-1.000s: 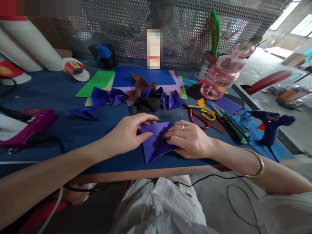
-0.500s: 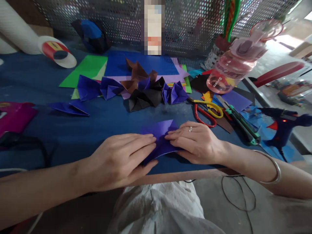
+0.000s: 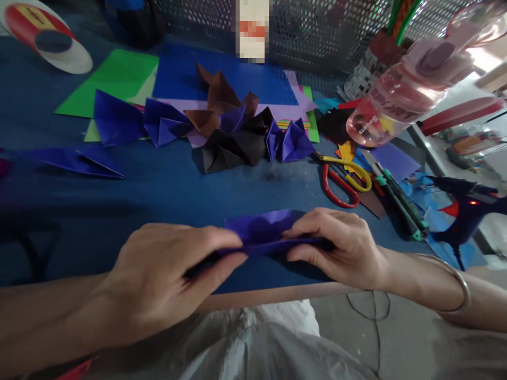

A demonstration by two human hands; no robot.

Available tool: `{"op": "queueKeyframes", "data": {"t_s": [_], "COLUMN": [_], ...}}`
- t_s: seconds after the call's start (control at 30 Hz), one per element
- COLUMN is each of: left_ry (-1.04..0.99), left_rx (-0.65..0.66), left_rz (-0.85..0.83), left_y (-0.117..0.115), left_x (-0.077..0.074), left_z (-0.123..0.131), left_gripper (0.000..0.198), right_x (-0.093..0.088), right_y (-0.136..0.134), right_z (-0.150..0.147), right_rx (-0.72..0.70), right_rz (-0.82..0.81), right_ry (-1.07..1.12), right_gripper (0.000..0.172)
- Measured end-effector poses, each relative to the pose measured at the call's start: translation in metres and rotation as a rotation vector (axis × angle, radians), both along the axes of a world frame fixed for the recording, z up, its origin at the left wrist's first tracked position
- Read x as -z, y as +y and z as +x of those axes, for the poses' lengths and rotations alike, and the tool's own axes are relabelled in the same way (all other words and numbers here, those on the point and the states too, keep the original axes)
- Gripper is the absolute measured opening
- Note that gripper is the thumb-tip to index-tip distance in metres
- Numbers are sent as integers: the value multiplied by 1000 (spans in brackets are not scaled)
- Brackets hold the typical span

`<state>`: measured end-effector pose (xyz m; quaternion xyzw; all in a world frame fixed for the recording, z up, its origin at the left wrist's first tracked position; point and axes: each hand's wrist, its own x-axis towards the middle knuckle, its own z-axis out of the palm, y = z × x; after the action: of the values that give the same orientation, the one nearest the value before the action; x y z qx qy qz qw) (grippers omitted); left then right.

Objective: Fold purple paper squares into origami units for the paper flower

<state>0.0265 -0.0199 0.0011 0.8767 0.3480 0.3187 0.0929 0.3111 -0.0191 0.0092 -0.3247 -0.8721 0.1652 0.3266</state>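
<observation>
A purple paper sheet is held between both hands near the table's front edge, its near edge raised toward me and its far part angled up behind. My left hand pinches its left end between thumb and fingers. On the right end, my right hand grips the near edge, thumb below and fingers above. Beyond the hands stand folded purple pieces, black folded pieces and brown ones. Another purple folded piece lies at the left.
Scissors with red and yellow handles, a green cutter and a glue gun lie at the right. Behind them stands a pink bottle. Green sheets and a tape roll are at the back left.
Both hands have gone from lying over the purple sheet to pinching its near edge, which is now lifted. The view has shifted closer to the table.
</observation>
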Motion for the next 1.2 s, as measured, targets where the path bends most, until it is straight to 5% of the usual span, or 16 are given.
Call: {"op": "queueKeyframes", "data": {"t_s": [0.1, 0.2, 0.33, 0.43, 0.57, 1.2], "left_ry": [-103, -94, 36, 169, 219, 201], "left_rx": [-124, -78, 9, 187, 371, 358], "left_rz": [-207, -247, -70, 111, 96, 49], "left_y": [5, 10, 7, 0, -8, -10], "left_x": [2, 4, 3, 2, 6, 17], "left_z": [7, 8, 1, -5, -5, -1], "left_gripper": [18, 10, 11, 31, 50, 43], "right_x": [-2, -2, -3, -4, -3, 0], "right_y": [1, 3, 4, 5, 5, 6], "right_z": [-5, -10, -14, -17, -19, -20], "right_rx": [185, 267, 293, 298, 325, 320], "right_rz": [-116, -165, -173, -203, -247, -156], "right_ry": [15, -13, -72, -91, -117, -218], "right_gripper": [24, 17, 9, 9, 19, 18]}}
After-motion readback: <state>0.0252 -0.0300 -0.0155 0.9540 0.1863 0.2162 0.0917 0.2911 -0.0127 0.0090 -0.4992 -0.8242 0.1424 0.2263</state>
